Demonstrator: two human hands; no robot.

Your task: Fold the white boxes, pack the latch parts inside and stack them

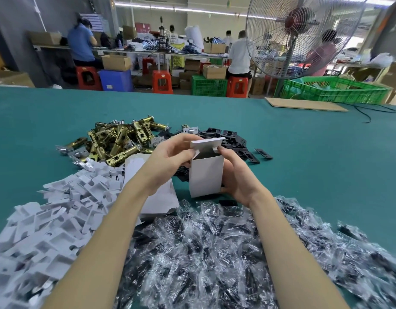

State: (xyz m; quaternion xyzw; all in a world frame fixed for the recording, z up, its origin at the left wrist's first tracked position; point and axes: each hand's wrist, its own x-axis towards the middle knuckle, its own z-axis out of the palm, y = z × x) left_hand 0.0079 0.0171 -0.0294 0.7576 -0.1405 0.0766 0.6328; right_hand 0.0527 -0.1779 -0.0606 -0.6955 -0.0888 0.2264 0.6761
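Nearest the camera, beneath both forearms, lies a broad heap of clear plastic bags holding dark parts; to the outer side of the left forearm sits a large pile of white card inserts. Beyond the left hand is a mound of brass latch bolts, and beyond the right hand a scatter of black strike plates. A stack of flat white blanks rests under the left wrist. The white box is held upright between the hands, clear of the table, top open with its lid flap raised. The right hand grips the box body from its side, thumb at the small side tab; the left hand pinches the upper edge near the lid flap. Whether anything is inside the box cannot be seen. Risk, as judged: the side tabs may crumple or fold outward if the lid is pressed before they are tucked, and a tight grip could bow the thin wall. The green table covering extends well past the hands; a cardboard sheet lies at its far edge. Behind stand a pedestal fan, green crates, red stools, and seated workers at benches.
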